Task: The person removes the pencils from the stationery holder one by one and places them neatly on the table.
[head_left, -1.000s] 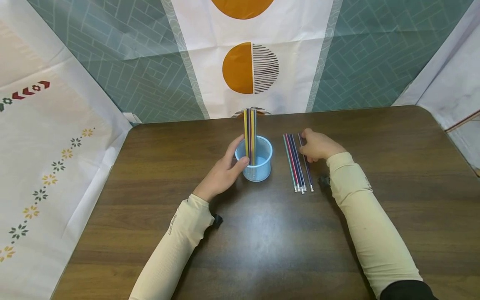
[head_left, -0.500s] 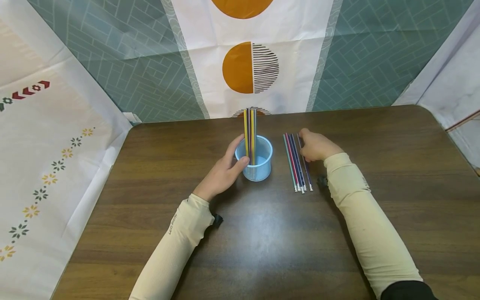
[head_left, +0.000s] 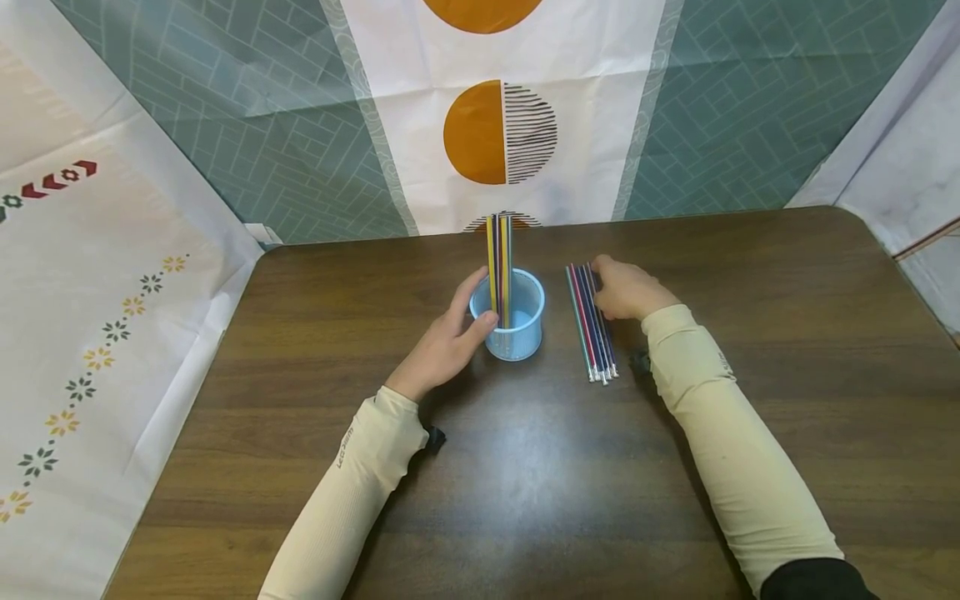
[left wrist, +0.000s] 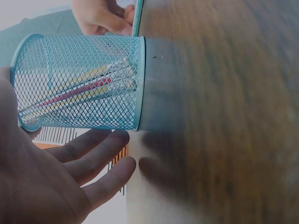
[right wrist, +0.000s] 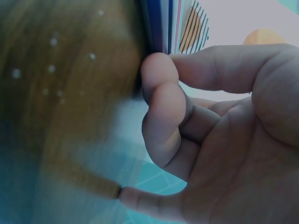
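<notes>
Head view: at centre, the left hand (head_left: 446,346) holds a blue mesh cup (head_left: 522,342) of standing pencils (head_left: 500,258) on a brown desk (head_left: 525,467). Right of centre, the right hand (head_left: 632,289) pinches at the edge of a flat pencil row (head_left: 592,325).

Left-wrist view: cup at upper left, three fingers spread apart below.

Right-wrist view: thumb and fingertip together at the row, upper centre.

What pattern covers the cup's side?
The cup has a diamond-shaped open mesh, clearest in the left wrist view.

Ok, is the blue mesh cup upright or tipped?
Upright: the cup stands base-down on the table, mouth facing up, pencils inside.
</notes>
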Demonstrator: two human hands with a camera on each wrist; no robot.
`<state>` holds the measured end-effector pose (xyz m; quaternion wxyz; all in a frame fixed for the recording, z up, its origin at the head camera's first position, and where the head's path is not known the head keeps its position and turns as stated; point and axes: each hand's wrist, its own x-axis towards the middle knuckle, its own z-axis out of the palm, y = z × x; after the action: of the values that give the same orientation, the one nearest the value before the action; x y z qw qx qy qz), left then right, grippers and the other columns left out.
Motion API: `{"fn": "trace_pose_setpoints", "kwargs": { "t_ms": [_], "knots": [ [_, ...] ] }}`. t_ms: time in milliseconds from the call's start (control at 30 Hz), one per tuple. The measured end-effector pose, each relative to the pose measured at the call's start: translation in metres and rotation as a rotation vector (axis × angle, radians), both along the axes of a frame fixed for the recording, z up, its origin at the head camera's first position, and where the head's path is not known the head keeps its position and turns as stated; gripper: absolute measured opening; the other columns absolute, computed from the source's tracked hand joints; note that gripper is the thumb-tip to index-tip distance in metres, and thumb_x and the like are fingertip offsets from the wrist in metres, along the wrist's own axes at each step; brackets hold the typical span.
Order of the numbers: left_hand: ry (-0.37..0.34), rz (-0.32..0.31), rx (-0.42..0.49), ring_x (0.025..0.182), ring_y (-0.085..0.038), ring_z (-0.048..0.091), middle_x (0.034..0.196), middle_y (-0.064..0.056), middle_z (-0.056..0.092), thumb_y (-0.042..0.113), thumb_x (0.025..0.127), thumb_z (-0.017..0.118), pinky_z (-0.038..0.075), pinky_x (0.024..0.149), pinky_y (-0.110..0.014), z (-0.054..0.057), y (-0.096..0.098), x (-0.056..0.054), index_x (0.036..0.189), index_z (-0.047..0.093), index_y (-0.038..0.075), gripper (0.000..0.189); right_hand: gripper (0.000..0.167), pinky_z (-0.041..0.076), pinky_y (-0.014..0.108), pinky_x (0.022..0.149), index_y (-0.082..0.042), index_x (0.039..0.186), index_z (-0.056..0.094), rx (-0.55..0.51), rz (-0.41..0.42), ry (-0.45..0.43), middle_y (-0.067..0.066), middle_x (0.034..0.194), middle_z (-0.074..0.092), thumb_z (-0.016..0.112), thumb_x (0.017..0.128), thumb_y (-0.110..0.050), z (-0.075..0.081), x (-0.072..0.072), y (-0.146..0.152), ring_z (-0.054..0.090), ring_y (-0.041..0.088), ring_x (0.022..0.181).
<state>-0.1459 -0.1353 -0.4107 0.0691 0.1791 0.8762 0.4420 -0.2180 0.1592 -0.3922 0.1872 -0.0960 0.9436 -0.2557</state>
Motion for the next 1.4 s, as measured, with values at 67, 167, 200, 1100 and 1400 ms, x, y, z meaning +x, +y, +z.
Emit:
{"fn": "trace_pose_setpoints", "kwargs": {
  "t_ms": [67,167,200,1100,1400],
  "knots": [
    [-0.001,0.0,-0.001,0.132,-0.033,0.049,0.152,-0.013,0.044,0.06,0.102,0.045,0.039,0.103,-0.061,0.0,0.0,0.0,0.157,0.011,0.051,0.065,0.054,0.045,0.054,0.084,0.007,0.143,0.037,-0.001,-0.002,-0.002,0.025,0.114,0.061,0.054,0.093,0.0,0.0,0.0,0.0,0.059,0.038,0.093],
    [-0.001,0.002,0.0,0.134,-0.034,0.047,0.154,-0.011,0.043,0.062,0.102,0.044,0.038,0.103,-0.061,0.001,0.001,-0.001,0.156,0.01,0.055,0.064,0.055,0.045,0.054,0.084,0.006,0.144,0.036,-0.004,-0.01,-0.008,0.025,0.115,0.06,0.054,0.093,-0.001,0.0,-0.001,0.0,0.059,0.038,0.092],
    [-0.001,0.004,-0.001,0.134,-0.034,0.047,0.154,-0.011,0.043,0.062,0.102,0.044,0.038,0.104,-0.061,0.001,0.001,-0.001,0.155,0.011,0.056,0.063,0.055,0.045,0.053,0.084,0.006,0.145,0.035,-0.003,-0.013,-0.011,0.025,0.115,0.06,0.054,0.094,-0.001,0.0,-0.001,0.0,0.059,0.038,0.092],
    [-0.001,0.002,0.009,0.134,-0.033,0.046,0.152,-0.012,0.044,0.061,0.102,0.044,0.037,0.104,-0.061,0.0,0.001,-0.001,0.159,0.013,0.047,0.066,0.046,0.05,0.053,0.085,0.003,0.145,0.036,-0.152,-0.066,0.029,0.025,0.111,0.061,0.048,0.103,-0.014,0.009,0.002,0.0,0.061,0.036,0.092],
    [0.001,0.004,0.002,0.135,-0.034,0.046,0.153,-0.013,0.044,0.062,0.102,0.044,0.037,0.104,-0.061,0.0,0.001,-0.001,0.159,0.012,0.047,0.067,0.037,0.045,0.056,0.094,-0.005,0.139,0.048,-0.362,-0.177,0.235,0.02,0.128,0.057,0.049,0.105,-0.019,0.013,0.004,-0.016,0.055,0.037,0.112]
  ]
}}
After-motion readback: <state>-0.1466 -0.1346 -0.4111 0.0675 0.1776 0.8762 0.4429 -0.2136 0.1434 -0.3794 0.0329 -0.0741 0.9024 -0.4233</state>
